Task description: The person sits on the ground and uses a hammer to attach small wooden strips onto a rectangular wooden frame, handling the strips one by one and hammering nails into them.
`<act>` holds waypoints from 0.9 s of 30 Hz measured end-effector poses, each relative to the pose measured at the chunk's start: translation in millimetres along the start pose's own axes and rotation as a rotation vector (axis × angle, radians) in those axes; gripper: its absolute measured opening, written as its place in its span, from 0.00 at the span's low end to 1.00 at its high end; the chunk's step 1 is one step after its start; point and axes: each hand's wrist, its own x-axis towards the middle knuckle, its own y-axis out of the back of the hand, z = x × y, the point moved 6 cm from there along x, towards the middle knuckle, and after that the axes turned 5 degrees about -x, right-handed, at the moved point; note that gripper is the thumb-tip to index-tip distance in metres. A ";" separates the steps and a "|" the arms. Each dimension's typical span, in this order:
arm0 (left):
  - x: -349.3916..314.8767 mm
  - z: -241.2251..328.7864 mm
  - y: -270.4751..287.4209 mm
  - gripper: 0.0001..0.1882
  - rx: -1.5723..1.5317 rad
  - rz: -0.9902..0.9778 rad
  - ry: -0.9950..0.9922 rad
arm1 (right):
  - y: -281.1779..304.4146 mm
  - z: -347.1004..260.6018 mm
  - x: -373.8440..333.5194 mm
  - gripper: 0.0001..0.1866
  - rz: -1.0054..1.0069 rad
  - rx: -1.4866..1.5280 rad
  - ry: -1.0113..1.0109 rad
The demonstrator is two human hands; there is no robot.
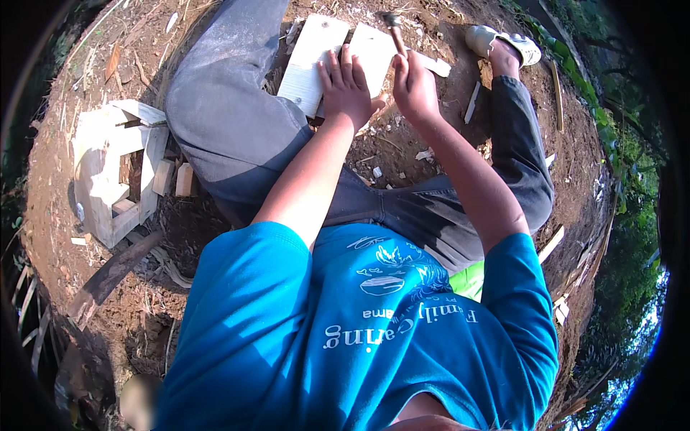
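Note:
Between my bent legs lie two pale wooden boards, a left board (pixel 310 61) and a right board (pixel 370 54), side by side with a narrow dark gap. My left hand (pixel 348 93) lies flat across them with its fingers stretched out toward the far end. To its right, my right hand (pixel 417 87) is wrapped round the handle of a hammer (pixel 397 36). The hammer's dark head points away from me, above the ground past the right board. Any nail under or near my left hand is too small or hidden to tell.
At the left stands a frame of pale wooden pieces (pixel 93 169), with short wood blocks (pixel 164 177) beside it. Nearer lies a thick branch (pixel 118 276). Wood chips and a thin strip (pixel 472 103) litter the brown soil. My shoe (pixel 514 44) is at the far right.

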 end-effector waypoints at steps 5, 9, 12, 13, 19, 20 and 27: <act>-2.4 -12.9 -16.0 0.58 -0.107 0.143 0.034 | 43.4 -74.9 6.9 0.23 0.025 0.125 0.050; -1.0 -2.3 -2.7 0.60 -0.012 -0.011 0.002 | 11.5 -16.1 3.5 0.21 0.020 -0.067 0.004; 8.3 -6.0 -4.9 0.59 -0.059 0.057 0.008 | -3.5 10.2 25.7 0.23 -0.083 -0.214 -0.096; -1.4 -9.3 -10.7 0.58 -0.039 0.065 0.037 | 15.5 -31.0 15.7 0.22 -0.082 -0.122 -0.050; 1.4 4.1 -11.4 0.55 -0.071 0.040 0.000 | -23.1 40.6 13.5 0.24 -0.196 -0.357 -0.116; 5.2 -1.3 -12.9 0.56 -0.060 0.020 0.008 | -21.2 31.9 14.1 0.25 -0.182 -0.333 -0.116; -1.0 -1.5 -0.9 0.57 -0.073 -0.008 -0.013 | -4.2 -0.1 17.4 0.25 -0.161 -0.287 -0.097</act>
